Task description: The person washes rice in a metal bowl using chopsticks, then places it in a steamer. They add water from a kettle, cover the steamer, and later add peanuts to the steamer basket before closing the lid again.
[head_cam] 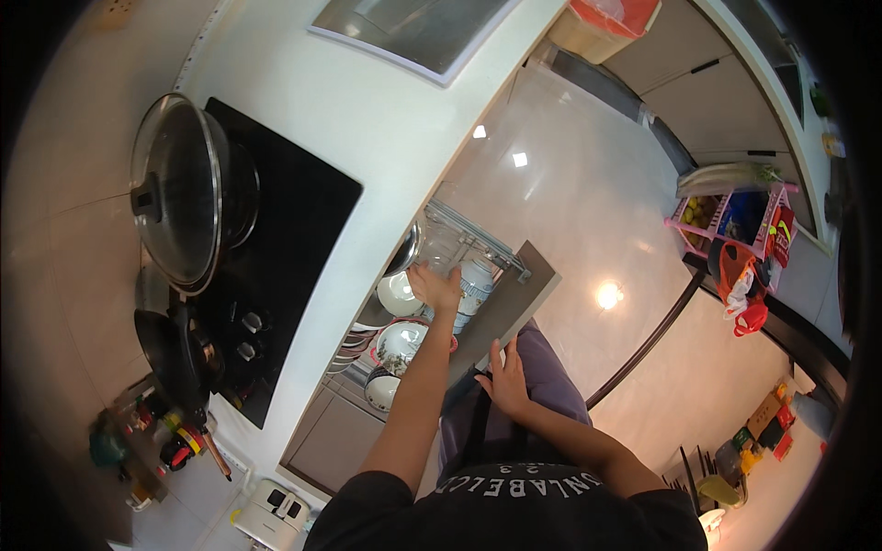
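Note:
My left hand reaches into a pulled-out kitchen drawer, its fingers apart beside clear glassware; whether it touches the glass I cannot tell. Blue-and-white stacked bowls stand just right of it, a white bowl just left. Nearer to me lie a patterned white bowl with red handles, another bowl and a rack of upright plates. A metal bowl or pot is partly hidden under the counter edge. My right hand rests with spread fingers near the edge of the drawer front.
On the left, a black cooktop carries a lidded pan; a black wok stands nearer me. A sink is set in the white counter. A pink basket rack and a lined bin stand across the floor.

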`<state>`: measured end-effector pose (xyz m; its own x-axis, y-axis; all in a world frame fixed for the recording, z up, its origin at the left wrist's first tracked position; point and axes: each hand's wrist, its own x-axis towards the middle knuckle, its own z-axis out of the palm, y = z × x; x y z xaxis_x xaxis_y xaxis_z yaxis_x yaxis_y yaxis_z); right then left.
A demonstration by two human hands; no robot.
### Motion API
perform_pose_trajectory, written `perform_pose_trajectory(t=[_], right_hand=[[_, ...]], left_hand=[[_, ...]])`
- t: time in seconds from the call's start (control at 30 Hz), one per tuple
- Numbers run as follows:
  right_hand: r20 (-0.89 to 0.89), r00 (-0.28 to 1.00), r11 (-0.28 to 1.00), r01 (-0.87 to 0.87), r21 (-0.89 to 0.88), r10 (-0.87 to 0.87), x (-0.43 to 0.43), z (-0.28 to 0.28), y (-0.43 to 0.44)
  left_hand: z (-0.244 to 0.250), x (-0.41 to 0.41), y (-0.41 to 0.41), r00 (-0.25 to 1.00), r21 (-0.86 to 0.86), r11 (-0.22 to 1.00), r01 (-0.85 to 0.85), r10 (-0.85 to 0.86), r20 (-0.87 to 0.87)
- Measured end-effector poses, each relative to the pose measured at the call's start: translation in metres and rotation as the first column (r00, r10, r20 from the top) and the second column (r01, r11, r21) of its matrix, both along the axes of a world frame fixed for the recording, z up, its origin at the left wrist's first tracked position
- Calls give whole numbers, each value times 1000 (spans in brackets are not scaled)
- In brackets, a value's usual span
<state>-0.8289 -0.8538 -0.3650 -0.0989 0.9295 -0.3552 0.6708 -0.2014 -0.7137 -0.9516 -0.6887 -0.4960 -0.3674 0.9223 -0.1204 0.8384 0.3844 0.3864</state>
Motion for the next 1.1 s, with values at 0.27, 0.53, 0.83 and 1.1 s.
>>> perform_pose_trajectory(t=[0.27,0.53,0.83,1.1], right_hand=[[-203,975,995,100,22,-94,-13,16,20],[-131,991,999,15,31,-10,-51,-12,50],[-239,958,978,-116,172,156,-57,-35,100],[87,859,856,-511,78,505,-52,-6,172]], left_hand=[[128,-58,-108,967,177,984,-20,-26,252],[185,-120,-232,866,100,896,-434,384,321],[128,-161,-242,490,-201,693,-692,656,574],[95,-171,-189,652,-64,825,-562,489,580]])
